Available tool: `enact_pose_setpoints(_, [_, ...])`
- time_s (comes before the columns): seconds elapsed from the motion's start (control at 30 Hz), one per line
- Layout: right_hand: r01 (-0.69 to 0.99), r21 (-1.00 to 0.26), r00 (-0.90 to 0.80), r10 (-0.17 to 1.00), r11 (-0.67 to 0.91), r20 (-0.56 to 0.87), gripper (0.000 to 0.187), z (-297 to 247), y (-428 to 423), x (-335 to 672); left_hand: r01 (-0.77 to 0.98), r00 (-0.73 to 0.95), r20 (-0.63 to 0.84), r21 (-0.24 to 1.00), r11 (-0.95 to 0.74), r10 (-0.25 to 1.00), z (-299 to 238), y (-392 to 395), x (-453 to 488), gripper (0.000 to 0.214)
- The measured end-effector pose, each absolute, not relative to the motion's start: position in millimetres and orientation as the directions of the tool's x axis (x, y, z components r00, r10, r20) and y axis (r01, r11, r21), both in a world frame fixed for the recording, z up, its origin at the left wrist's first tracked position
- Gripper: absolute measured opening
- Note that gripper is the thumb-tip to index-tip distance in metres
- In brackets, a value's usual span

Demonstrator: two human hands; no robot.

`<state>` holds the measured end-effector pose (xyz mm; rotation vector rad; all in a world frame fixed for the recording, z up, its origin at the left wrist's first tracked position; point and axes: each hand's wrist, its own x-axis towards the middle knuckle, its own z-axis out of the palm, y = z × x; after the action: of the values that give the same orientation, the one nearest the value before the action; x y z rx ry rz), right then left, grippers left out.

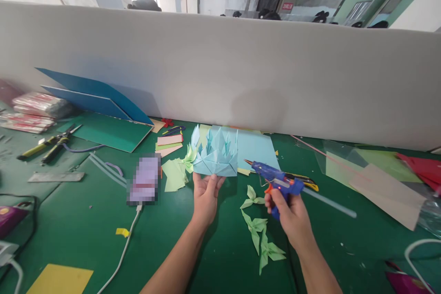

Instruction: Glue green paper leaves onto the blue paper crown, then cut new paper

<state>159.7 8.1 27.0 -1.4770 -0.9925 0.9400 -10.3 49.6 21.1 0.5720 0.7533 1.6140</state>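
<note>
My left hand (206,195) is closed on the lower edge of a light blue folded paper piece (216,154) with several pointed tips, held up above the green table (76,220). My right hand (289,211) grips a blue hot glue gun (277,179), its nozzle pointing left toward the paper piece, a short gap away. A clear glue stick (330,203) sticks out behind the gun. Green folded paper leaves (258,229) lie on the table between and below my hands.
A light blue sheet (257,149) lies behind the piece. Pale green and pink paper scraps (172,161), a phone (144,179) on a white cable, pliers (51,142), blue boards (93,94), beige card (389,190) and a yellow sheet (60,280) surround. A white partition (241,73) closes the back.
</note>
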Motion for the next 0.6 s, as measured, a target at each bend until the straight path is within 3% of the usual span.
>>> enact_pose_setpoints(0.1, [0.053, -0.981, 0.459, 0.877, -0.186, -0.142, 0.064, 20.0, 18.5, 182.7, -0.680, -0.156, -0.040, 0.729, -0.078, 0.987, 20.2, 50.5, -10.7, 0.067])
enact_pose_setpoints(0.2, [0.082, -0.957, 0.503, 0.840, -0.280, -0.203, 0.062, 10.8, 25.7, 205.4, -0.679, -0.146, -0.040, 0.731, -0.071, 0.988, 18.7, 51.0, -10.8, 0.066])
enact_pose_setpoints(0.37, [0.261, -0.882, 0.542, 0.816, -0.392, -0.202, 0.052, 2.9, 30.5, 228.5, -0.660, -0.144, -0.037, 0.748, -0.068, 0.989, 18.1, 51.0, -10.3, 0.062])
enact_pose_setpoints(0.6, [0.580, -0.624, 0.562, 0.812, -0.524, -0.159, 0.044, 6.0, 32.9, 243.0, -0.644, -0.137, -0.053, 0.763, -0.049, 0.989, 19.6, 50.7, -9.4, 0.064])
